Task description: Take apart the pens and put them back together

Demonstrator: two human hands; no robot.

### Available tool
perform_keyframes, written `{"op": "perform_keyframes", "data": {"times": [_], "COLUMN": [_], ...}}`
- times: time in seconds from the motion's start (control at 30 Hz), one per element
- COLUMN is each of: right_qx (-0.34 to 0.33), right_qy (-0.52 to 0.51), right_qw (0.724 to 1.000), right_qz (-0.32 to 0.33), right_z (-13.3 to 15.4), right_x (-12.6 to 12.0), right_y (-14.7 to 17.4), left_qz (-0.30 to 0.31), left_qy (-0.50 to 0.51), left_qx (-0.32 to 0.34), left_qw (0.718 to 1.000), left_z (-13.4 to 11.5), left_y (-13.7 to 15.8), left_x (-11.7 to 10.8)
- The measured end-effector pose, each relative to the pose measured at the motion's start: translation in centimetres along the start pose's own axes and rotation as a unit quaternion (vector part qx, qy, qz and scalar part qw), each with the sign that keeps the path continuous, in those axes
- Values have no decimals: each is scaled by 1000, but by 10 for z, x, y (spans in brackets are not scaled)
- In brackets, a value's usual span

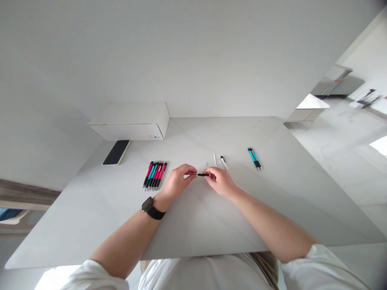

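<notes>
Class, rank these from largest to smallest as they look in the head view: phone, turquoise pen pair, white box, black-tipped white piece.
1. White box
2. Phone
3. Turquoise pen pair
4. Black-tipped white piece

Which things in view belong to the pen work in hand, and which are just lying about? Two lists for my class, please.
Belong, it seems:
black pen part, being held
thin white stick
white barrel with black clip
row of red and teal pens
pair of teal pens

Probably just lying about:
phone
white box
</notes>
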State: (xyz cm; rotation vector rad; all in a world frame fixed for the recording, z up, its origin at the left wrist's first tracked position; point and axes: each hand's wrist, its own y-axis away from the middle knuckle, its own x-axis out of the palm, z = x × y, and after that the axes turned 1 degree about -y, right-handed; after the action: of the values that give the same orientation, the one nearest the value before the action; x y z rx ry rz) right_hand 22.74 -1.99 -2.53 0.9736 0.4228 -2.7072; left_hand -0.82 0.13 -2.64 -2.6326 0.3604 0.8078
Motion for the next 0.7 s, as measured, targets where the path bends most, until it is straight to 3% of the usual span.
{"op": "perform_keyframes", "data": {"times": [0.33, 0.7], "right_qx": [-13, -59], "right_qy": [10, 70], "right_qw": [1000, 996], "right_qz": [2, -21], "right_z": [2, 2], "right_x": [0, -2], "right_y": [1, 4], "left_qz": [14, 19], "left_qy": [54, 12], "left_qx": [-26, -3], "left_qw": [998, 1000], "left_z": [2, 1], "left_y": [3, 3], "left_x": [1, 1]}}
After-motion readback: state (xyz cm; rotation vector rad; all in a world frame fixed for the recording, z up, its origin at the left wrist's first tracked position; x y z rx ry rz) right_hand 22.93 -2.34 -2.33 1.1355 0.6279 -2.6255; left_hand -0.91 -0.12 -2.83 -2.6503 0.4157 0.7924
